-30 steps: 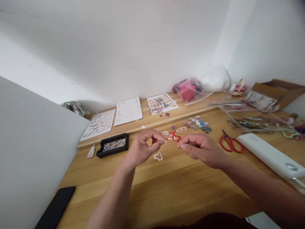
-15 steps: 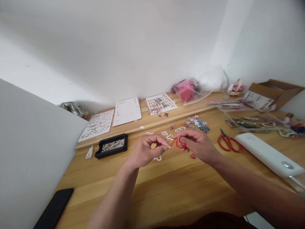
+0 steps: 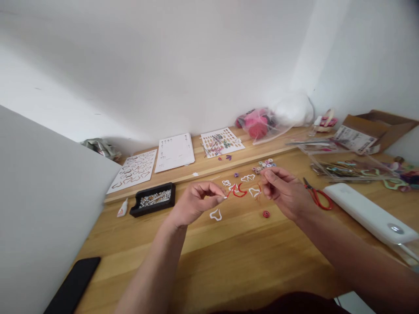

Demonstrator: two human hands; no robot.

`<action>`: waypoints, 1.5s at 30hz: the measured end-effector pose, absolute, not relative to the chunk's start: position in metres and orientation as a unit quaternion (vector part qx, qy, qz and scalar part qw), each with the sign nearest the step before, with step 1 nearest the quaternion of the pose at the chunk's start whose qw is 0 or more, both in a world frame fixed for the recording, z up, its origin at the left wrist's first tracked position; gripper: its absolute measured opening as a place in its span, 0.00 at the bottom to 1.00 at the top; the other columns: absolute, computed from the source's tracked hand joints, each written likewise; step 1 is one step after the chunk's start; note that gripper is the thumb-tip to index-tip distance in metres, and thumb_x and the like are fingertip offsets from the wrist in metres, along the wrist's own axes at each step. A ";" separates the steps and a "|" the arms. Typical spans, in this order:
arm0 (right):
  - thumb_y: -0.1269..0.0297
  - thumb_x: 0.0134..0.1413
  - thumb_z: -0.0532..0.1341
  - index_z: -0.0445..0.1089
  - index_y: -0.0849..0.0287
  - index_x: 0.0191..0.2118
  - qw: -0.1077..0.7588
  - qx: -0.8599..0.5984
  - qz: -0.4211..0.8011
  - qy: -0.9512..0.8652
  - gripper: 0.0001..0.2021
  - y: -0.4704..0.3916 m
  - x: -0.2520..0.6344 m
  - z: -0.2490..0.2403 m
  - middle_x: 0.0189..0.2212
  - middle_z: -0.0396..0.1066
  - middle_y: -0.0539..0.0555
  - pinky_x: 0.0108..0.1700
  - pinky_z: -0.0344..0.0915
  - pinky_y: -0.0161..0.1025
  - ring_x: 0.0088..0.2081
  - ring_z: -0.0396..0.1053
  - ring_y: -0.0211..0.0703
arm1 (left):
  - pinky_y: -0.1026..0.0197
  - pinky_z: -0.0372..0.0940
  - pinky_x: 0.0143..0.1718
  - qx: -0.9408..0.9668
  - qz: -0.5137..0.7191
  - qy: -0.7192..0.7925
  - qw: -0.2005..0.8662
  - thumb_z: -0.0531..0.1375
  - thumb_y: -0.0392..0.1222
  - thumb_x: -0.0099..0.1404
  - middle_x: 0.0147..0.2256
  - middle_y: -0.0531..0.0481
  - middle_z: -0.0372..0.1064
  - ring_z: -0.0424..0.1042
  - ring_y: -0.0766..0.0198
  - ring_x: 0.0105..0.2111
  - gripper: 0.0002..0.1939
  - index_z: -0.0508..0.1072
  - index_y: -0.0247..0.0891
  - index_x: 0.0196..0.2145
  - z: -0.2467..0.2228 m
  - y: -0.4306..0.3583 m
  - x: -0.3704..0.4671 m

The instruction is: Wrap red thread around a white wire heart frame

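Between thumb and forefinger, my left hand (image 3: 196,203) pinches the pale end of a thin red thread-wrapped outline piece (image 3: 241,193), which sticks out to the right above the table. My right hand (image 3: 281,192) is closed in a pinch on fine red thread (image 3: 259,190), whose strands hang beside its fingertips. A gap separates the right fingers from the red piece. Below the right hand lies a small red thread spool (image 3: 266,214). White petal-shaped cut-outs (image 3: 216,214) lie under and beyond the hands. Red-handled scissors (image 3: 319,197) rest just right of my right hand, partly covered by it.
On the left stand a black tray (image 3: 152,199) of small metallic pieces and a glue bottle (image 3: 122,208). Printed sheets (image 3: 175,152) lie on the back ledge. To the right are a white device (image 3: 369,211), a clear plastic box (image 3: 347,168) and a cardboard box (image 3: 376,128).
My right hand has let go of the red outline piece and moved right and slightly up, drawing out red thread. My left hand has shifted slightly left, still pinching the piece.
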State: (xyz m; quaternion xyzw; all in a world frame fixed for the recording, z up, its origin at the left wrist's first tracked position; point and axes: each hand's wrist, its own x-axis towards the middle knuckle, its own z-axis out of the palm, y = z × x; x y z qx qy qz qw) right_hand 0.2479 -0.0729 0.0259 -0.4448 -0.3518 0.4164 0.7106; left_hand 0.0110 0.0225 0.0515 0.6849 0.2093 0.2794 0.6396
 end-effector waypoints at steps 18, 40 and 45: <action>0.61 0.56 0.63 0.70 0.59 0.48 0.222 -0.606 0.150 -0.749 0.15 -0.085 0.241 -0.028 0.46 0.72 0.61 0.53 0.63 0.55 0.49 0.67 0.56 | 0.68 0.69 0.35 0.493 0.583 0.213 0.610 0.72 0.40 0.51 0.32 0.53 0.72 0.59 0.77 0.22 0.10 0.76 0.36 0.25 0.094 0.039 -0.026; 0.60 0.64 0.50 0.71 0.56 0.36 0.231 -0.663 0.028 -0.712 0.13 -0.104 0.337 -0.063 0.35 0.73 0.59 0.45 0.68 0.50 0.39 0.71 0.51 | 0.67 0.57 0.27 0.292 0.781 0.274 0.479 0.64 0.26 0.51 0.23 0.63 0.60 0.50 0.79 0.18 0.12 0.65 0.36 0.30 0.121 0.076 -0.136; 0.60 0.64 0.51 0.71 0.57 0.36 0.236 -0.664 0.018 -0.709 0.13 -0.107 0.345 -0.061 0.35 0.74 0.59 0.45 0.68 0.49 0.39 0.71 0.51 | 0.66 0.53 0.24 0.268 0.798 0.309 0.442 0.62 0.28 0.48 0.20 0.64 0.56 0.47 0.77 0.16 0.13 0.59 0.35 0.27 0.126 0.072 -0.152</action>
